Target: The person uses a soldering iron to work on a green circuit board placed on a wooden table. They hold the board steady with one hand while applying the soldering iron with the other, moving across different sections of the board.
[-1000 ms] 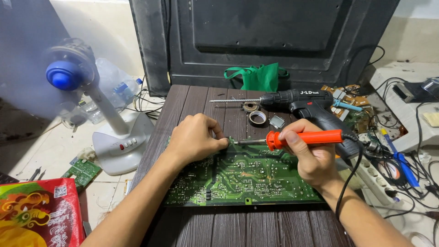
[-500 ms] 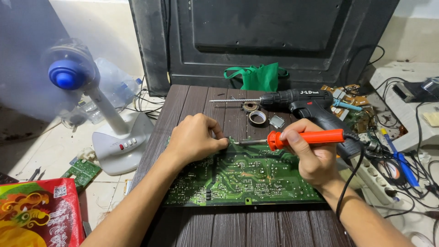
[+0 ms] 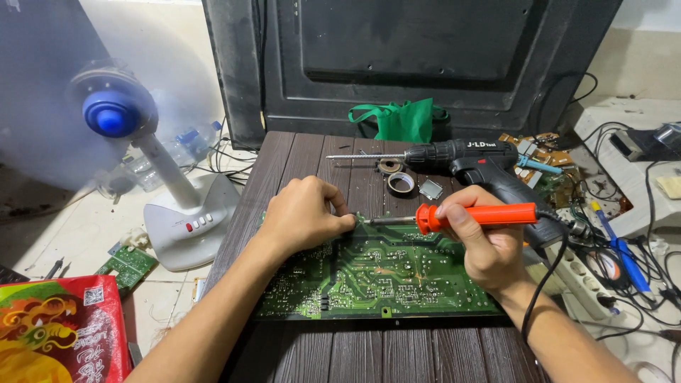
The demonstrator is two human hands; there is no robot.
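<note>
A green circuit board [image 3: 376,276] lies solder side up on a dark wooden table [image 3: 397,354]. My right hand [image 3: 482,237] grips an orange-handled soldering iron [image 3: 475,214], held level with its metal tip pointing left over the board's far edge. My left hand [image 3: 303,213] rests on the board's far left corner, fingers curled; the fingertips sit right at the iron's tip. Whether they pinch anything small is hidden. A black cord runs from the iron's handle down past my right wrist.
A black cordless drill [image 3: 461,157] lies behind the board, with tape rolls [image 3: 401,181] beside it. A green cloth bag [image 3: 404,119] leans on a black panel. A running fan [image 3: 120,117] stands left on the floor. Power strip and cables [image 3: 603,262] crowd the right.
Both hands and the soldering iron stay in place. The fan's head has swung slightly to the right.
</note>
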